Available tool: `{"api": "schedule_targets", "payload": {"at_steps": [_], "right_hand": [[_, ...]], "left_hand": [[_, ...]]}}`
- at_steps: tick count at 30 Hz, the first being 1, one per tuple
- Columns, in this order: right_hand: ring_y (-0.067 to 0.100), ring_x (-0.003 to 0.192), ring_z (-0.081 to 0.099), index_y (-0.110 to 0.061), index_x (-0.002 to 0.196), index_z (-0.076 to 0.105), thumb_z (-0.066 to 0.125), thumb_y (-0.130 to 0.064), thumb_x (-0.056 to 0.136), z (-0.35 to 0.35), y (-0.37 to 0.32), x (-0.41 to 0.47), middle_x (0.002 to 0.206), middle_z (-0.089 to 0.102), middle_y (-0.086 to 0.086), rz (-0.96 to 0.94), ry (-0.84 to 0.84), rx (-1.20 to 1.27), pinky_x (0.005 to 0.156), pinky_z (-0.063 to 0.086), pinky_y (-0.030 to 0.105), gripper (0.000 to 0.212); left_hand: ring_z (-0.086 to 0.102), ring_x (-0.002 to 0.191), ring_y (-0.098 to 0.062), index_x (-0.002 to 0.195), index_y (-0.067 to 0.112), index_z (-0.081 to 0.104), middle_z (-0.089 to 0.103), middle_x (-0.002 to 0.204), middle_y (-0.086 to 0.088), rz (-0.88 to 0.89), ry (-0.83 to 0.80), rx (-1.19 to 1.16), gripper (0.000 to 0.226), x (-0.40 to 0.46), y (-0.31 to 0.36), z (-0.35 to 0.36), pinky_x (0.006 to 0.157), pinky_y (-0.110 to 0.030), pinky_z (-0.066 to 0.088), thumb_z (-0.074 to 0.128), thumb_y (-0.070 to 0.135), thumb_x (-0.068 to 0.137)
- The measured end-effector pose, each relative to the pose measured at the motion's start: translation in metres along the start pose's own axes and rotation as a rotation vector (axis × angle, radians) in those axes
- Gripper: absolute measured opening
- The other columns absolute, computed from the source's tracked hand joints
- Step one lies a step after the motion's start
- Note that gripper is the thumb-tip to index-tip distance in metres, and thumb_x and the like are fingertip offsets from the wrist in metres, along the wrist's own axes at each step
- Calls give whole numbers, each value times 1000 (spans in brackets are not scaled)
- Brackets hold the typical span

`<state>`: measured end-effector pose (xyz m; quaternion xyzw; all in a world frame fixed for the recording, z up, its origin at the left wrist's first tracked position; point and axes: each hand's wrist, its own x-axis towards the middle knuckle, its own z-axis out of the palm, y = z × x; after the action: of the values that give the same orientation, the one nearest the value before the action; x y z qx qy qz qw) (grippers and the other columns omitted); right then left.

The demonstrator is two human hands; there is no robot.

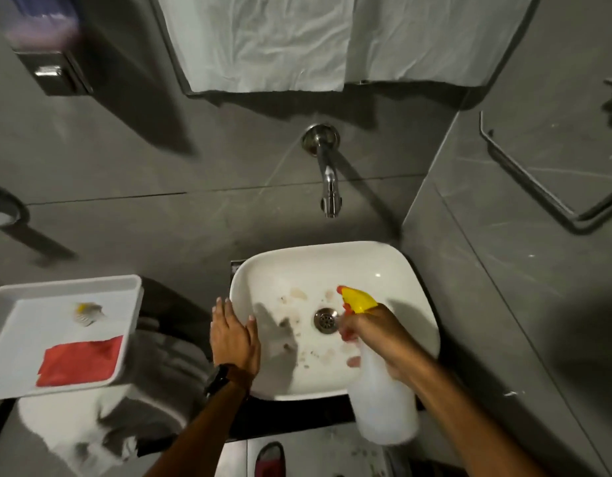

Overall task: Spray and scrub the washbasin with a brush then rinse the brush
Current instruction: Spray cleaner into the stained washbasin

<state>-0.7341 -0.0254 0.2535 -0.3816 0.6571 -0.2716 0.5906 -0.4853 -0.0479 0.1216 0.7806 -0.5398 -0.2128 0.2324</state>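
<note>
Over the stained washbasin (394, 270), right hand (377, 335) is gripping spray bottle (383, 404); left hand (234, 333), open, is resting flat on its rim.

Washbasin (394, 270): glossy white ceramic, smooth, brown-stained. Drain (326, 320) and tap (328, 180): polished metal. Spray bottle (383, 401): translucent matt plastic, glossy yellow head. Wall (194, 218): smooth grey tile. Tray (132, 287): white plastic. Red cloth (81, 361) looked matt.

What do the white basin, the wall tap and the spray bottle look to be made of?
White washbasin: probably glazed ceramic, glossy with highlights. Wall tap: polished metal, mirror-like shine. Spray bottle: translucent, milky plastic, with a yellow plastic trigger head.
</note>
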Motion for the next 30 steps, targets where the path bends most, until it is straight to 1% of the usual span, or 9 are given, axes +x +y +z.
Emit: {"api": "schedule_targets", "payload": {"at_steps": [3,6,7,10,14,18,23,27,30], "right_hand": [[18,62,59,-52,103,71,69,-51,75,-4,23,-11,81,65,4,85,-4,-26,62,63,54,28],[14,46,57,-29,102,74,67,-61,73,5,38,-9,66,58,3,132,82,-157,52,63,49,43],[14,48,60,-26,103,74,66,-61,77,9,41,-8,63,58,1,126,92,-214,55,64,48,45],[22,72,69,-23,98,74,58,-67,87,20,41,-1,71,69,2,41,79,-382,81,60,47,48],[33,74,72,-11,81,68,59,-71,81,32,27,20,66,67,8,83,135,-331,77,62,50,61],[31,73,73,-24,99,75,59,-76,73,25,8,45,70,73,6,41,188,-246,78,63,50,61],[28,58,65,-11,82,71,67,-65,78,-16,1,62,69,70,9,80,288,-206,70,61,54,54],[22,52,59,-17,97,72,71,-58,83,-56,8,57,78,67,5,108,330,-115,50,55,37,43],[19,48,52,-14,101,71,71,-48,88,-79,23,42,76,60,4,147,320,-132,45,49,31,37]], "left_hand": [[33,143,-32,153,9,20,29,158,-14,-92,-31,-254,59,-2,-15,10,118,-40,26,35,34,103],[55,122,-33,148,20,33,53,141,-12,-124,-25,-357,50,0,-20,11,103,-49,46,30,42,103],[59,114,-33,146,24,37,58,134,-11,-132,-6,-370,48,-1,-22,11,97,-46,50,29,43,103],[62,99,-28,143,27,40,64,124,-9,-136,40,-387,47,-2,-24,14,86,-36,50,29,47,102],[63,104,-35,145,26,39,65,126,-11,-138,54,-355,46,-1,-26,17,89,-43,53,30,43,103],[63,105,-34,145,27,38,65,126,-10,-130,63,-348,47,-1,-27,17,88,-43,54,28,45,103],[65,101,-32,144,29,37,66,122,-9,-113,78,-346,46,1,-29,18,83,-40,55,27,45,103],[65,100,-31,143,30,37,66,122,-9,-109,82,-338,45,1,-30,19,83,-43,56,27,46,103],[63,95,-28,143,29,39,66,119,-9,-97,92,-341,45,1,-31,21,79,-37,53,27,45,103]]}}
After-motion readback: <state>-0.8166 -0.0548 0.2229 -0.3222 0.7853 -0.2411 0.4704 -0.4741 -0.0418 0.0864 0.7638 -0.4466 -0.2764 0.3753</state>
